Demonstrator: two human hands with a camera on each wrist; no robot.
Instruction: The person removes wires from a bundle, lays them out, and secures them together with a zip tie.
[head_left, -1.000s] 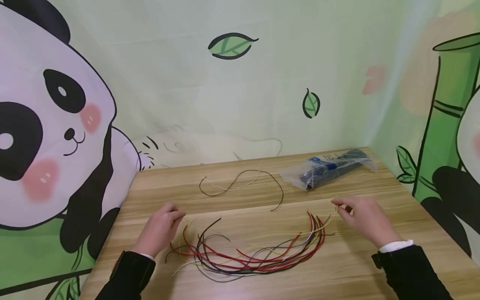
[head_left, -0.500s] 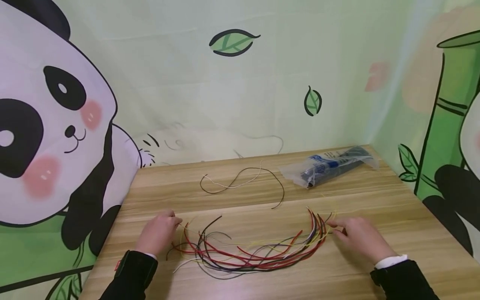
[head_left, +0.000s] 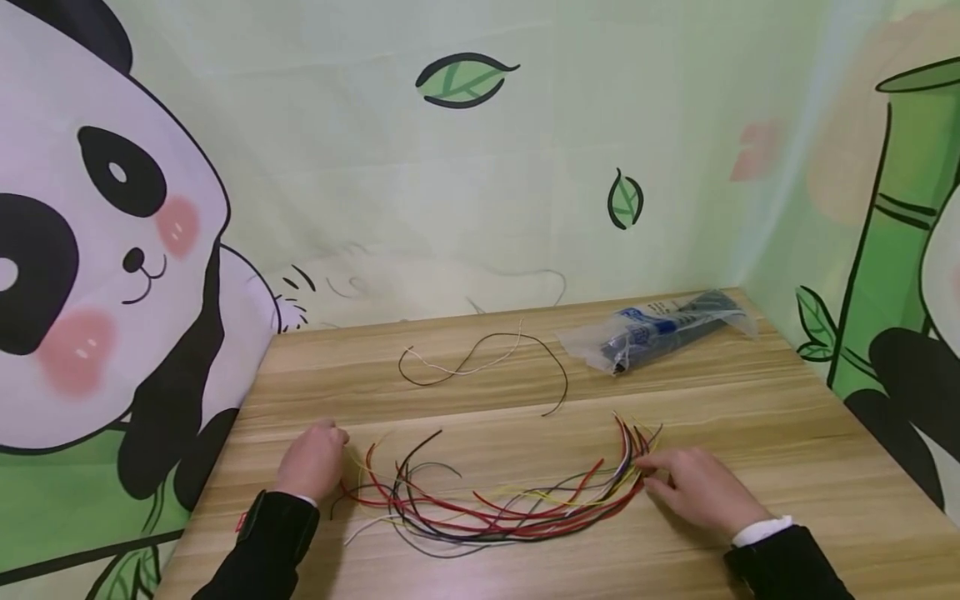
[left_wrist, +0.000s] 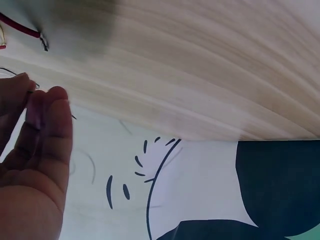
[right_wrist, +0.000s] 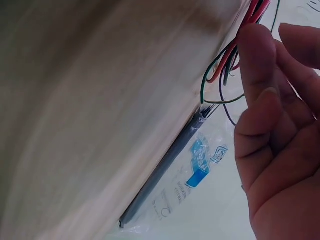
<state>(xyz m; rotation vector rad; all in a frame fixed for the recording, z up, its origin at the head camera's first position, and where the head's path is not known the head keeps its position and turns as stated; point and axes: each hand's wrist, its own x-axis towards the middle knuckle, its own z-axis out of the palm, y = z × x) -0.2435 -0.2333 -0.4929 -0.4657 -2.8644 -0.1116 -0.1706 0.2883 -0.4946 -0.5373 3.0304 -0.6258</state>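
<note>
A loose bundle of several thin electrical wires, red, black, grey, white and yellow (head_left: 551, 532), lies in a shallow curve on the wooden table in the head view. My left hand (head_left: 311, 461) is at its left end, thumb and fingertips pinching a thin yellow wire (head_left: 357, 461); a short tip of it sticks out past the fingers in the left wrist view. At the right end, my right hand (head_left: 697, 487) reaches over the wires with its fingertips right at them. In the right wrist view its thumb and forefinger stand apart, beside the red wires (right_wrist: 246, 22).
Behind the bundle, a dark wire (head_left: 495, 335) and a white wire (head_left: 480, 371) lie crossed on the table (head_left: 750, 400). A clear plastic bag (head_left: 660, 329) with dark contents and blue print sits at the back right. A panda-printed cloth (head_left: 345, 167) hangs behind.
My right hand has moved left and down to the bundle and let go of the yellow wire's right end. My left hand has moved slightly left and down.
</note>
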